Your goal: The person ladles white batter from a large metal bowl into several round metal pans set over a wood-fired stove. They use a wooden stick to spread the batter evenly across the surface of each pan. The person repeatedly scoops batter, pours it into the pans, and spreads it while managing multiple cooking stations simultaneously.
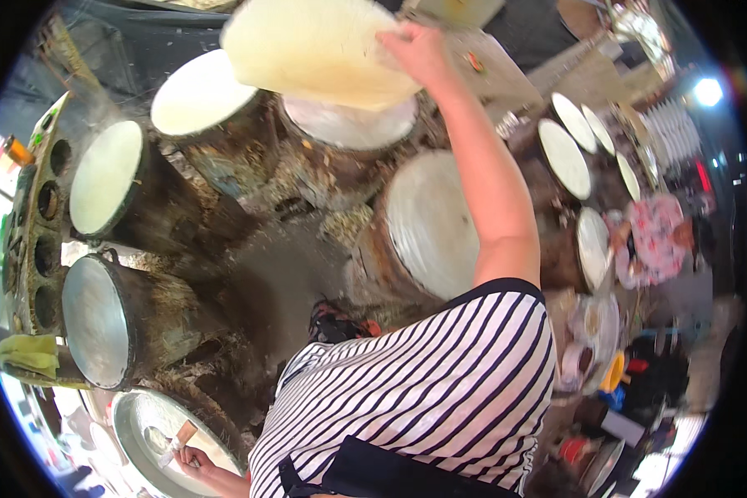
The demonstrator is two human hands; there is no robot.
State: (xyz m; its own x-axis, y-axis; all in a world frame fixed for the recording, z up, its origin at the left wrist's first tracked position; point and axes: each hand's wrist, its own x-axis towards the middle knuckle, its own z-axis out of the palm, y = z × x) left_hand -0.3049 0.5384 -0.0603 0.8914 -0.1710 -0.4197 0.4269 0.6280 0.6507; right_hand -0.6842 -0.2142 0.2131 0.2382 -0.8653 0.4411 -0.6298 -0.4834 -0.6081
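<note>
My right hand (417,53) pinches the edge of a large, thin, pale round flatbread (311,53). It hangs over the far rim of a round metal griddle (355,127), hiding part of that plate. At lower left my left hand (193,462) grips a batter-coated tool with a wooden end (187,431), above a wide metal basin (121,414) of pale batter. White rounds cover the griddle beside the flatbread (202,93) and the one further left (107,177). Bare metal shows on the left griddle (96,322) and on the griddle under my right arm (432,221).
The griddles top rusty drums or stoves ringing my standing spot. A long stand with round holes (48,200) and a yellow cloth (28,356) are at left. A board (492,75) lies beyond my right hand. Another person (653,239) is beside more griddles (563,159) at right.
</note>
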